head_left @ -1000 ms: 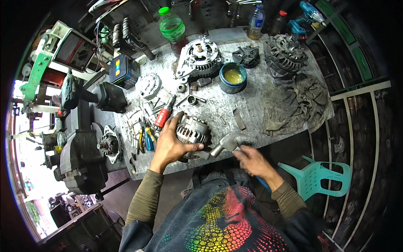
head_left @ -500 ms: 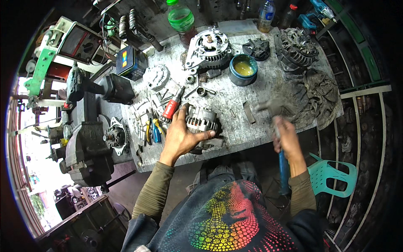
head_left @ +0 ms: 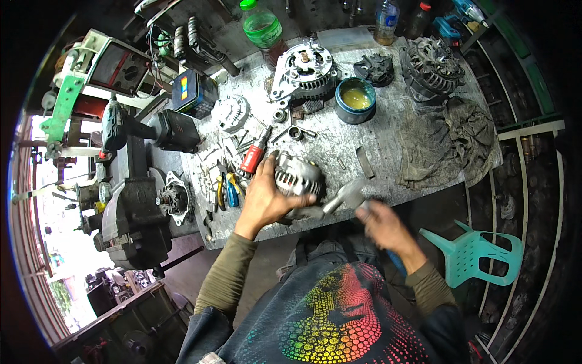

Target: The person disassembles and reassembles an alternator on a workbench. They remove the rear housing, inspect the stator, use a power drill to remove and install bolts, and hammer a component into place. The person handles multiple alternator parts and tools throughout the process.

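Observation:
My left hand steadies a small alternator at the table's near edge, its fingers along the left side and its thumb stretched across the near side. In my right hand is a hammer with a blue handle, blurred by motion. The hammer's head is just right of the alternator's near end; whether they touch I cannot tell. Beside my left fingertips lies a red-handled screwdriver. Left of that hand are blue-handled pliers and yellow-handled pliers.
A tub of yellowish grease, a larger alternator and another alternator stand farther back. A dirty rag covers the table's right side. At left are a cordless drill and a bench vise. A teal chair stands at right.
My right hand has swung the hammer down and left, from beside the rag to the alternator's near end. My left hand keeps its hold. The whole view has shifted slightly.

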`<action>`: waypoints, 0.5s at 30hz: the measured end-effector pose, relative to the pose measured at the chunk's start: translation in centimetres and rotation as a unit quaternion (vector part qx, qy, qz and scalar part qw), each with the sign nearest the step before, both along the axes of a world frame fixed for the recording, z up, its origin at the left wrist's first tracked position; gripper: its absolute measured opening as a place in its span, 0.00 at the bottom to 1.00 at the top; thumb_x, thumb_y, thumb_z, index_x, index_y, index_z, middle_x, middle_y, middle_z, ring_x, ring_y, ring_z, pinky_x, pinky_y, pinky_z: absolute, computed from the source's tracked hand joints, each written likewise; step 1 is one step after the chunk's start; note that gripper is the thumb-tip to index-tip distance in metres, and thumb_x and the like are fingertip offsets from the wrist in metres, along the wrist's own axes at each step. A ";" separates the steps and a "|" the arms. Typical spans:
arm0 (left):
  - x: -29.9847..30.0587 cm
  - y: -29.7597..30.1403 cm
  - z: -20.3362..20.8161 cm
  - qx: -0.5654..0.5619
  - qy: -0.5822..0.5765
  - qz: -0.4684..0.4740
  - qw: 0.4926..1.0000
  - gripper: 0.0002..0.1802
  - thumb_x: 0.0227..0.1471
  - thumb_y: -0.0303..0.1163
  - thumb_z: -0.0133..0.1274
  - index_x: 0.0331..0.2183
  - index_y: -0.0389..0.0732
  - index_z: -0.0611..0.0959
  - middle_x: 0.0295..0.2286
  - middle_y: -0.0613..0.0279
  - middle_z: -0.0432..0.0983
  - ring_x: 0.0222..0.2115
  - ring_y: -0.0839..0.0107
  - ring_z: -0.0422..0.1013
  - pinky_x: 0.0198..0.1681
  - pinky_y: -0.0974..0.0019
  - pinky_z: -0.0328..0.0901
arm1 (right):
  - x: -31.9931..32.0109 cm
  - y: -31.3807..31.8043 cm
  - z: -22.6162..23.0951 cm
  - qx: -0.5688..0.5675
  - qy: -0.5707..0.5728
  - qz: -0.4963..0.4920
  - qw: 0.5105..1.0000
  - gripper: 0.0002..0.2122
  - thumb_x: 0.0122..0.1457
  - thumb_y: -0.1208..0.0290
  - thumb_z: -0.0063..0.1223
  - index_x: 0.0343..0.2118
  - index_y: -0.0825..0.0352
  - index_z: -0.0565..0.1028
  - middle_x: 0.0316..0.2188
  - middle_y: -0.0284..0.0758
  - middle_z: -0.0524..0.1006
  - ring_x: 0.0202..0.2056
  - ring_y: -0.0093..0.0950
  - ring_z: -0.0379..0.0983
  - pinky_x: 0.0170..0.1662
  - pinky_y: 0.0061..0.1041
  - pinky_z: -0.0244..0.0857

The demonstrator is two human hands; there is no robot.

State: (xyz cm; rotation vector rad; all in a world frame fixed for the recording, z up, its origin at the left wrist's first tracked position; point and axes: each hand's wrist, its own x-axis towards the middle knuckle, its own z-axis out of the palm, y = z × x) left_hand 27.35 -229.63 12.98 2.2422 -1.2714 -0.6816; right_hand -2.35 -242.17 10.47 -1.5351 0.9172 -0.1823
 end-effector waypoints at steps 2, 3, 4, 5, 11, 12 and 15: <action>0.1 -0.2 0.0 0.010 0.006 -0.014 1.000 0.71 0.30 0.61 0.78 0.62 0.20 0.66 0.57 0.29 0.68 0.59 0.40 0.69 0.62 0.50 0.66 | -0.1 0.2 0.5 0.131 0.073 0.036 0.988 0.16 0.71 0.51 0.54 0.39 0.61 0.74 0.16 0.26 0.68 0.12 0.15 0.61 0.14 0.20 0.56; 0.0 -0.3 -0.1 0.023 0.031 0.024 0.999 0.70 0.31 0.61 0.78 0.61 0.19 0.66 0.57 0.29 0.69 0.59 0.40 0.68 0.62 0.50 0.66 | -0.5 0.0 0.6 0.096 0.135 -0.018 0.986 0.16 0.70 0.51 0.54 0.40 0.61 0.74 0.15 0.26 0.68 0.12 0.15 0.60 0.13 0.20 0.55; -0.1 -0.4 -0.2 0.014 0.004 0.017 1.000 0.70 0.31 0.61 0.79 0.61 0.19 0.67 0.56 0.28 0.69 0.58 0.41 0.69 0.62 0.50 0.66 | -1.0 -0.7 0.6 0.118 0.101 -0.098 0.983 0.18 0.70 0.49 0.54 0.38 0.61 0.73 0.15 0.26 0.67 0.12 0.15 0.60 0.13 0.20 0.55; -0.2 -0.4 -0.2 0.005 0.002 0.022 1.000 0.70 0.31 0.61 0.79 0.60 0.19 0.67 0.56 0.28 0.69 0.58 0.41 0.69 0.62 0.50 0.66 | -1.2 -1.3 0.7 0.147 0.107 -0.188 0.965 0.19 0.70 0.47 0.53 0.36 0.61 0.73 0.15 0.26 0.67 0.11 0.15 0.59 0.12 0.20 0.54; 0.2 0.0 -0.2 0.003 0.025 -0.009 1.000 0.70 0.30 0.61 0.79 0.61 0.19 0.67 0.56 0.30 0.70 0.58 0.41 0.70 0.61 0.51 0.66 | -1.0 0.3 -0.8 0.081 0.043 0.000 0.996 0.18 0.71 0.50 0.53 0.37 0.62 0.73 0.16 0.26 0.69 0.11 0.16 0.60 0.13 0.21 0.54; 0.2 -0.1 -0.2 0.017 -0.005 -0.028 0.999 0.71 0.30 0.61 0.79 0.61 0.19 0.66 0.56 0.30 0.70 0.58 0.41 0.70 0.61 0.51 0.66 | -1.0 0.7 -0.9 0.072 0.046 0.010 0.996 0.16 0.70 0.52 0.55 0.39 0.62 0.74 0.16 0.26 0.69 0.11 0.16 0.60 0.13 0.21 0.54; -0.1 -0.3 -0.4 0.022 0.037 0.026 0.999 0.71 0.30 0.61 0.79 0.61 0.19 0.66 0.56 0.31 0.70 0.58 0.42 0.69 0.61 0.51 0.66 | -2.3 -0.6 -0.9 0.153 0.148 -0.120 0.970 0.16 0.70 0.51 0.54 0.39 0.61 0.74 0.15 0.26 0.68 0.11 0.17 0.61 0.12 0.20 0.54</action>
